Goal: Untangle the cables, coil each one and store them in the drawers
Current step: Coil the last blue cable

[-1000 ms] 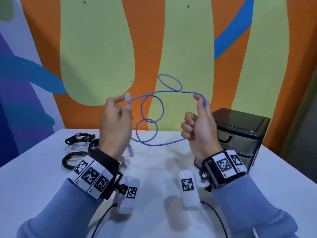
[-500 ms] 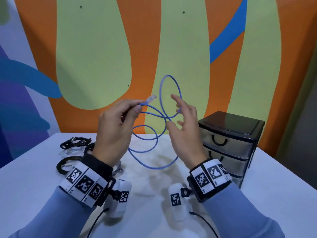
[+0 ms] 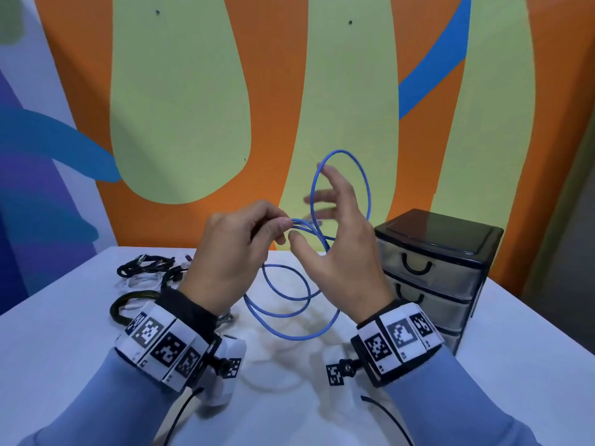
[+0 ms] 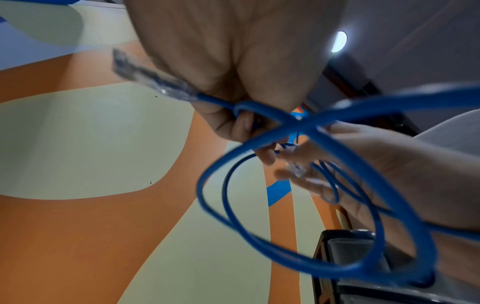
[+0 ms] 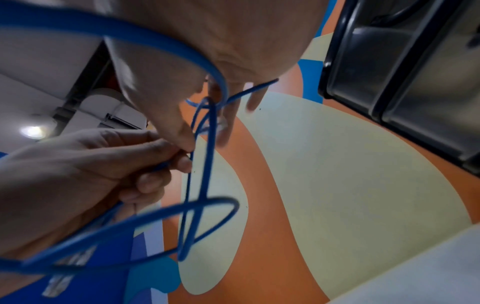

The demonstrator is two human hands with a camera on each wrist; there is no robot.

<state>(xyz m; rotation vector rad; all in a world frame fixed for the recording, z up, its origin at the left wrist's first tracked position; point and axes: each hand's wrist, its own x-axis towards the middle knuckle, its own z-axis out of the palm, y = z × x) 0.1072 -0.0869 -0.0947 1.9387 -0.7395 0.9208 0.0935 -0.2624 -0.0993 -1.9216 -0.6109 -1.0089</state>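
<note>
A blue network cable (image 3: 291, 336) hangs in several loops above the white table (image 3: 515, 365). My left hand (image 3: 285, 228) pinches a few strands together between thumb and fingers. In the left wrist view a clear plug (image 4: 145, 76) sticks out past that hand (image 4: 241, 123). My right hand (image 3: 317, 207) is open with fingers spread, reaching through the tall upper loop (image 3: 365, 188) and holding nothing. The right wrist view has the cable (image 5: 207, 164) crossing under my right palm (image 5: 233, 41), with the left hand (image 5: 91, 164) gripping it. A black drawer unit (image 3: 431, 268) stands at the right, its drawers shut.
A tangle of black and white cables (image 3: 145, 268) and a dark coiled cable (image 3: 128, 305) lie on the table at the left. The painted wall (image 3: 180, 107) rises right behind the table. The drawer unit (image 5: 402, 82) stands close by my right hand.
My right hand has let go of the blue cable and opened. Both hands came together, and the left hand now holds gathered loops instead of only the plug end.
</note>
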